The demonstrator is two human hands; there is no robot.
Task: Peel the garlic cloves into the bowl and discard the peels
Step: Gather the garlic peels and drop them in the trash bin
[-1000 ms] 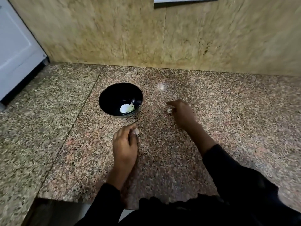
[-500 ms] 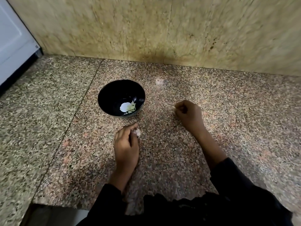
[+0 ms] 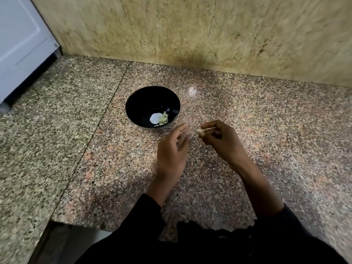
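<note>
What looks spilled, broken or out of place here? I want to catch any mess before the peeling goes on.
Nothing stands out. The black bowl sits upright on the granite counter with pale garlic pieces inside. The right hand pinches a small clove; the left hand is open beside it.

A bowl (image 3: 152,107) stands on the counter (image 3: 266,121), about midway between its near edge and the wall (image 3: 190,29) behind it. Peeled garlic (image 3: 164,117) lies in the bowl. The left hand (image 3: 172,149) hangs just nearside and right of the bowl, the right hand (image 3: 221,140) just beside it, pinching a clove (image 3: 200,130). A cabinet (image 3: 21,40) stands at the far left corner
</note>
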